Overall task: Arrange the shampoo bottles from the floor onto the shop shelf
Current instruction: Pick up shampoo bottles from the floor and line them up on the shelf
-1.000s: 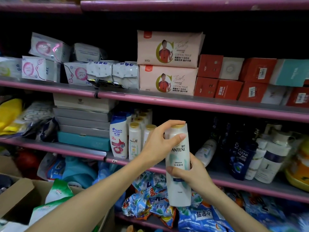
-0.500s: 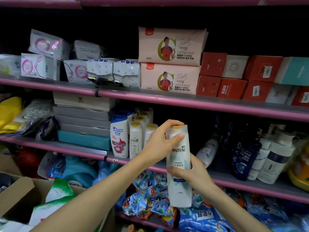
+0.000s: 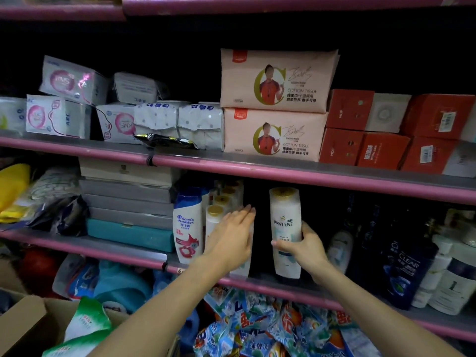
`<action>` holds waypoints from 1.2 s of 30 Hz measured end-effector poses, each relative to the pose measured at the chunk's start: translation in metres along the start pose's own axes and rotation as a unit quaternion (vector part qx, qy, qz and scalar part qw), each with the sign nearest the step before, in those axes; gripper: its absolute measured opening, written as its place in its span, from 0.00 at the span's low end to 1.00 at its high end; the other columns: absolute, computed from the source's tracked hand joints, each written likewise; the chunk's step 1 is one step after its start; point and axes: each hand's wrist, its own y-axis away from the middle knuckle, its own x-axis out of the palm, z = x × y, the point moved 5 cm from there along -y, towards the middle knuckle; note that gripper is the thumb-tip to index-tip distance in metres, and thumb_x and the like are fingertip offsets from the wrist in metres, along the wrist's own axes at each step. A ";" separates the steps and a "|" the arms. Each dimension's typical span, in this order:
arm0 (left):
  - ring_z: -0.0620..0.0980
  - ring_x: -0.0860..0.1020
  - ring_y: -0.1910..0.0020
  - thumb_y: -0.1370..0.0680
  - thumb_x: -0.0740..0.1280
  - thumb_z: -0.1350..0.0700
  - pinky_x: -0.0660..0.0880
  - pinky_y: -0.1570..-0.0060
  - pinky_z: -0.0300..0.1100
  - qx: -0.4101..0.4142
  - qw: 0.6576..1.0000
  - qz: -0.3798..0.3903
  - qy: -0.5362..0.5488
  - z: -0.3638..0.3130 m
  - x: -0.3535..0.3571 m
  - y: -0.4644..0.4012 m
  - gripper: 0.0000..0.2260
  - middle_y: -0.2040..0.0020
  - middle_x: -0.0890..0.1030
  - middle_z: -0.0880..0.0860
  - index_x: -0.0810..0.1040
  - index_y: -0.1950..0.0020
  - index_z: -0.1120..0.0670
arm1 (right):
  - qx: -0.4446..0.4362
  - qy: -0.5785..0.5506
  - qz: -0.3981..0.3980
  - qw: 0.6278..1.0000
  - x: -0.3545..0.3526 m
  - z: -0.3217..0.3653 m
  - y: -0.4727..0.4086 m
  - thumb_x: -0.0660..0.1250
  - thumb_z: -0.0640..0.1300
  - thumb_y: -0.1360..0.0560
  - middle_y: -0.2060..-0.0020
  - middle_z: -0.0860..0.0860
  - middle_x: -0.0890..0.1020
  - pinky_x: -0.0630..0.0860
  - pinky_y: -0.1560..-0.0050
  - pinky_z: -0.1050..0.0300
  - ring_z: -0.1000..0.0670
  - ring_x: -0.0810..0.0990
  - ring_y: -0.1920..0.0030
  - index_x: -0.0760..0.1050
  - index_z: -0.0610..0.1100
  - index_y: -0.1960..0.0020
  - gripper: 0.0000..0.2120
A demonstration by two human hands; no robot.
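1. Risk: the Pantene bottle, upright at the shelf front edge, may tip forward if released carelessly; neighbouring gold-capped bottles could topple under pressure.
2. Right hand: fingers curled around the Pantene bottle's lower half.
3. Left hand: fingers straight, flat against the gold-capped bottles left of it.

The Pantene bottle is white with a gold cap and pale blue patches on its label. Left of it, the Head & Shoulders bottle is white with a dark blue cap and a red swirl. Above it, 2 cotton tissue packs are peach-pink with a gold letter C. Right of the Pantene bottle, the Clear bottle is dark blue. The shelf has a pink front edge and a grey top. Below it, the detergent sachets are blue, white and red.
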 end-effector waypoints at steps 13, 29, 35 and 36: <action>0.51 0.60 0.26 0.26 0.62 0.61 0.50 0.28 0.37 0.037 0.998 -0.052 0.024 0.005 0.010 -0.004 0.27 0.26 0.65 0.54 0.63 0.26 0.57 | -0.015 0.015 0.072 0.997 0.060 -0.031 -0.041 0.78 0.38 0.35 0.52 0.61 0.81 0.76 0.58 0.70 0.61 0.80 0.51 0.72 0.56 0.44 0.26; 0.52 0.64 0.27 0.28 0.62 0.63 0.53 0.27 0.39 0.036 0.995 -0.083 0.044 0.004 0.011 0.002 0.28 0.28 0.68 0.55 0.65 0.27 0.59 | 0.012 0.103 0.168 0.980 0.086 -0.060 -0.055 0.75 0.37 0.32 0.49 0.59 0.76 0.72 0.60 0.76 0.61 0.75 0.49 0.67 0.47 0.33 0.31; 0.52 0.64 0.27 0.28 0.62 0.63 0.51 0.28 0.37 0.027 0.995 -0.086 0.047 0.005 0.012 0.001 0.28 0.28 0.69 0.55 0.65 0.27 0.58 | 0.003 0.154 0.168 0.974 0.090 -0.059 -0.060 0.72 0.38 0.29 0.44 0.54 0.75 0.69 0.53 0.70 0.57 0.72 0.45 0.67 0.48 0.31 0.29; 0.52 0.64 0.27 0.28 0.63 0.63 0.51 0.28 0.37 0.026 0.995 -0.087 0.048 0.005 0.011 0.001 0.28 0.28 0.69 0.55 0.66 0.27 0.58 | 0.001 0.162 0.166 0.973 0.090 -0.059 -0.060 0.71 0.39 0.29 0.43 0.53 0.75 0.69 0.54 0.71 0.57 0.72 0.46 0.66 0.48 0.31 0.28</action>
